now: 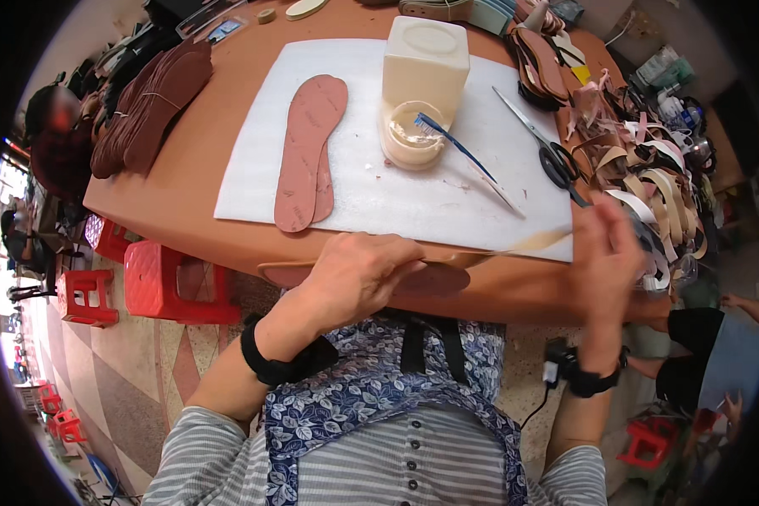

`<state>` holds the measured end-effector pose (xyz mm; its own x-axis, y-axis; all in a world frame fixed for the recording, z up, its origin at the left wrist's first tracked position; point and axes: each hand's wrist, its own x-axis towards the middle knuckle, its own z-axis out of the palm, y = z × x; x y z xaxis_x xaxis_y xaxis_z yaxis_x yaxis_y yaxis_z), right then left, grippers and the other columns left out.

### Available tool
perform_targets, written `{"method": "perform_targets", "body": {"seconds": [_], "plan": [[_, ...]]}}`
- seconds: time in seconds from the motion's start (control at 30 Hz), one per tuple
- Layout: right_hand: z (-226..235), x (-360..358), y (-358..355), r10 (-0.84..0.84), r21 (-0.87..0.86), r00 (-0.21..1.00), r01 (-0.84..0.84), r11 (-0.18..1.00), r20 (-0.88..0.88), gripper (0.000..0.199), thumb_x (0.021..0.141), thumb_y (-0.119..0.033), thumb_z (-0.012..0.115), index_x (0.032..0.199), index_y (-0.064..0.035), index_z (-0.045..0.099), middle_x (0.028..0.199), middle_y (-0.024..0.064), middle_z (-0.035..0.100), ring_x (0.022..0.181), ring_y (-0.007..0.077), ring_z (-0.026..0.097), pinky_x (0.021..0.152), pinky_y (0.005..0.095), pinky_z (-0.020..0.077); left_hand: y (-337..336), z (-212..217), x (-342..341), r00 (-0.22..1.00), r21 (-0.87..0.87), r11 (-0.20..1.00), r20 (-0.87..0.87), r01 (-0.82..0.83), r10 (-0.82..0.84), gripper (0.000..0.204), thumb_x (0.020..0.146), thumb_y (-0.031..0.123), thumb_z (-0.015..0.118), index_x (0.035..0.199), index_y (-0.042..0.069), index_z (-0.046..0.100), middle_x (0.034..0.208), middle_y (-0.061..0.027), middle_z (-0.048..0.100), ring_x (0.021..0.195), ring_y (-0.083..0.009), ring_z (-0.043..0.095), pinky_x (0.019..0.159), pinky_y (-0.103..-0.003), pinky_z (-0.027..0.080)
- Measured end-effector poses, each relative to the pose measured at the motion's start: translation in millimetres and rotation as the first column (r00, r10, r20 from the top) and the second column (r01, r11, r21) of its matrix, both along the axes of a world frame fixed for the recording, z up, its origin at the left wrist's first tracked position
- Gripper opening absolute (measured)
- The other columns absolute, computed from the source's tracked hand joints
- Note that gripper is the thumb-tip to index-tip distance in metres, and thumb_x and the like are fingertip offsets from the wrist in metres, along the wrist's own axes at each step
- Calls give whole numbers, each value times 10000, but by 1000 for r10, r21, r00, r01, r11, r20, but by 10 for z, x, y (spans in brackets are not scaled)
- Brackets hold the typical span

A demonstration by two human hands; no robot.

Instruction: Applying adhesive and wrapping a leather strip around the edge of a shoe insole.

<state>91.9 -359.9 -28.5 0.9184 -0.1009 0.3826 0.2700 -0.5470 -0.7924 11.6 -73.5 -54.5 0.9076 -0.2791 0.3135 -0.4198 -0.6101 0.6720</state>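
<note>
My left hand (354,268) is closed on an insole (433,280), holding it at the table's near edge; its rounded ends show on both sides of the hand. A thin tan strip (538,244) runs from the insole's edge toward my right hand (605,257). That hand is smeared by motion, so its fingers do not read clearly. Pink-brown insoles (310,152) lie overlapped on a white foam sheet (253,169). To their right stands a cream plastic container (426,72) with a cut-open cup front (413,152). A blue toothbrush (464,152) leans on its rim, bristles over the whitish contents.
Black-handled scissors (557,160) lie open at the sheet's right side. Beyond them are heaped strips (666,198) and stacked insoles (538,67). Bundled brown insoles (156,105) sit at the left. Red stools (173,282) stand on the floor; other people are at both sides.
</note>
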Motion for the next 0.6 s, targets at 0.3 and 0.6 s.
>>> {"method": "perform_targets", "body": {"seconds": [0.3,0.6], "plan": [[-16,-49,-325,314,-555,941,-196,808,125,327,862,3,643,1188,-29,664,1206,140,635,1129,292,609,995,376,447,35,50,-9,1000,-15,999,-9,-30,29,104,925,165,644,910,62,648,796,-153,656,743,-372,646,637,-460,494],[-476,381,-867,112,-667,957,100,739,267,613,771,25,650,1366,-70,539,1394,138,513,1301,370,470,1067,473,379,-17,146,-32,1000,-19,1000,6,24,-24,77,893,94,672,941,35,662,796,-170,647,730,-376,633,631,-431,490]]}}
